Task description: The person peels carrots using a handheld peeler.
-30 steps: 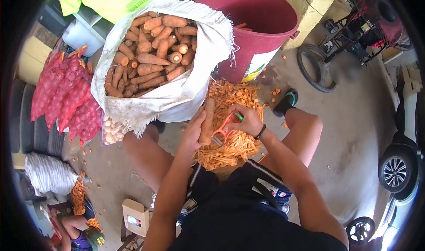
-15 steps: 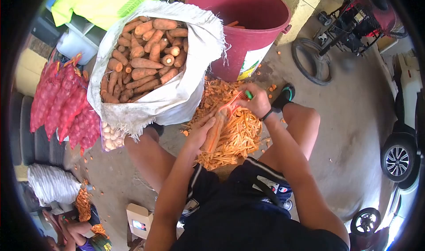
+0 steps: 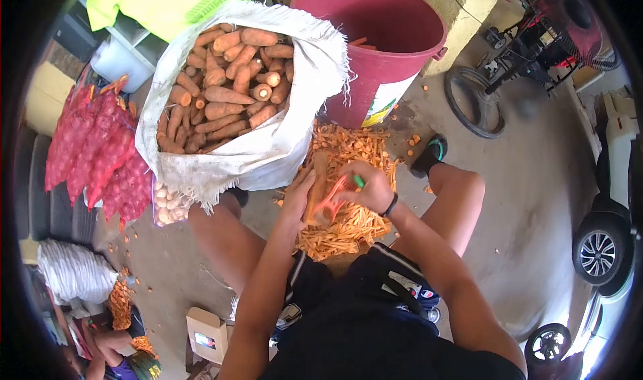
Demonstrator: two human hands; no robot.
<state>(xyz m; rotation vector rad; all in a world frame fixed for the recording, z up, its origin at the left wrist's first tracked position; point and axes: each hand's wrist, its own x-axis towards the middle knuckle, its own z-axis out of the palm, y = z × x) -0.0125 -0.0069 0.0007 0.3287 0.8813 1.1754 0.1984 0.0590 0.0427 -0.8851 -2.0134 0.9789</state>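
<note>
My left hand (image 3: pixel 297 198) is wrapped along a large carrot (image 3: pixel 318 182), which slants over a heap of orange peelings (image 3: pixel 348 232) between my legs. In my right hand (image 3: pixel 374 191) is a peeler (image 3: pixel 359 181) with a green end showing. The rest of the peeler is smeared orange by motion, close to the carrot's lower part; whether its blade touches cannot be made out. Just beyond the left hand stands a white woven sack (image 3: pixel 261 155), its rim rolled open, full of unpeeled carrots (image 3: pixel 224 95).
Behind the heap is a dark red barrel (image 3: pixel 375 78) with a few carrots inside. Red net bags of onions (image 3: pixel 94 145) and a bag of garlic (image 3: pixel 169 202) lie left. Another person (image 3: pixel 110 346) sits lower left by peelings. A loose tyre (image 3: pixel 474 102) and a car wheel (image 3: pixel 598 247) are right.
My right hand has come down and slightly left with the peeler, along the carrot towards me. My left hand still grips the carrot. The view has shifted slightly.
</note>
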